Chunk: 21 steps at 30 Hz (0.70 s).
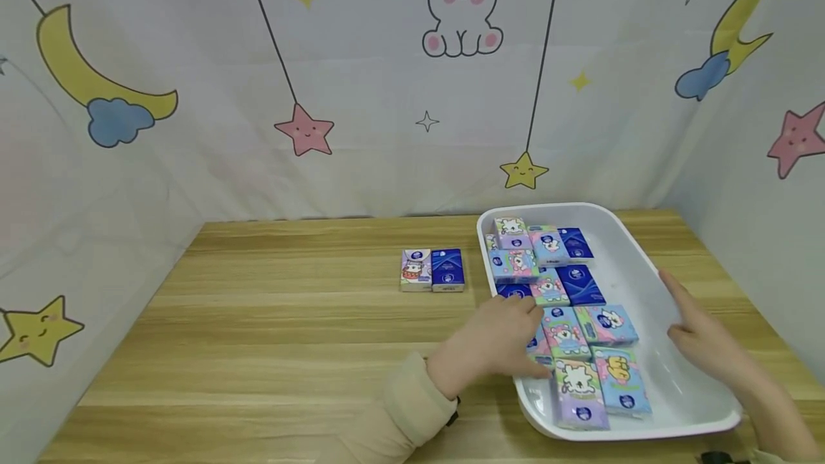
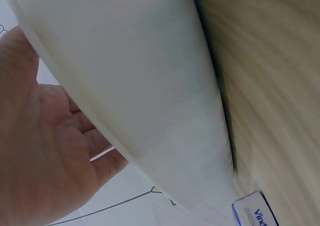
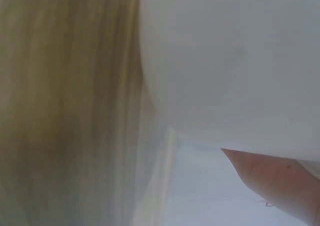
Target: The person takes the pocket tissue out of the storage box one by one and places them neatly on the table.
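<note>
White tray (image 1: 634, 281) lay right on the table (image 1: 290, 321) — long axis front to back!
Left hand (image 1: 496, 339) covered small packs (image 1: 563, 331), grip hidden, couldn't tell — right hand (image 1: 712, 346), fingers loosely extended, touched the tray's right side.

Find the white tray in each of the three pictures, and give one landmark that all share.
Head: white tray, lower right.
Left wrist: white tray, its outer wall slanting from the top towards the lower right, beside the left hand.
Right wrist: white tray, filling the upper right, cut off by the edge.
Shared landmark: the wooden tabletop, seen in all three.
</note>
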{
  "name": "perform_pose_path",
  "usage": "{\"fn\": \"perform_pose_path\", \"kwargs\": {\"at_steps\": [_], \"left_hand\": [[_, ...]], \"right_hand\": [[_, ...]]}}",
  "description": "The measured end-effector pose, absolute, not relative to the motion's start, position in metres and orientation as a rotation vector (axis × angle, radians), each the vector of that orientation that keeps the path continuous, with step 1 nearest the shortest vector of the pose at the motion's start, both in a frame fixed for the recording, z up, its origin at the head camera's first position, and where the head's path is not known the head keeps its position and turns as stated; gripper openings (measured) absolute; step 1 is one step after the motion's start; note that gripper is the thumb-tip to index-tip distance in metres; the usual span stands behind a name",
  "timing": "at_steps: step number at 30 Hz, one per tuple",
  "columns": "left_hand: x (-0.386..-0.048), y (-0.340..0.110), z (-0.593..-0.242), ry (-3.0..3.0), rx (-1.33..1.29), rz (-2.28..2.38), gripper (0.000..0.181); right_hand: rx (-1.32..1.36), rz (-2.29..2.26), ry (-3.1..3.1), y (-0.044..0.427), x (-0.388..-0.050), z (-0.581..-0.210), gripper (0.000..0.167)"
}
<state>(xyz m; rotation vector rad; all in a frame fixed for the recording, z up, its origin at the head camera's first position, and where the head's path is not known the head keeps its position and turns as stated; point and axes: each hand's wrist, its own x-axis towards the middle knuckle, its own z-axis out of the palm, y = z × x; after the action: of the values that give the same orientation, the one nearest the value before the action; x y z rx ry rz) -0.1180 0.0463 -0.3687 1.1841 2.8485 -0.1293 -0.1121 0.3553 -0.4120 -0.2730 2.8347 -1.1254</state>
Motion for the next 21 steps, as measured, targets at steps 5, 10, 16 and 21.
{"fn": "perform_pose_path", "kwargs": {"at_steps": [5,10,16,21], "left_hand": [[-0.116,0.051,-0.374,2.86,1.117,-0.146,0.075],[-0.114,0.057,-0.376,2.89,1.036,-0.206,0.071],[-0.112,0.061,-0.377,2.901,0.965,-0.243,0.072],[-0.112,0.061,-0.376,2.896,0.935,-0.247,0.071]], "right_hand": [[-0.279,-1.138,2.832,0.357,-0.111,-0.414,0.085],[-0.278,-1.152,2.826,0.357,-0.111,-0.416,0.084],[-0.295,-1.16,2.839,0.357,-0.111,-0.417,0.084],[-0.31,-1.147,2.859,0.357,-0.111,-0.417,0.084]]}}
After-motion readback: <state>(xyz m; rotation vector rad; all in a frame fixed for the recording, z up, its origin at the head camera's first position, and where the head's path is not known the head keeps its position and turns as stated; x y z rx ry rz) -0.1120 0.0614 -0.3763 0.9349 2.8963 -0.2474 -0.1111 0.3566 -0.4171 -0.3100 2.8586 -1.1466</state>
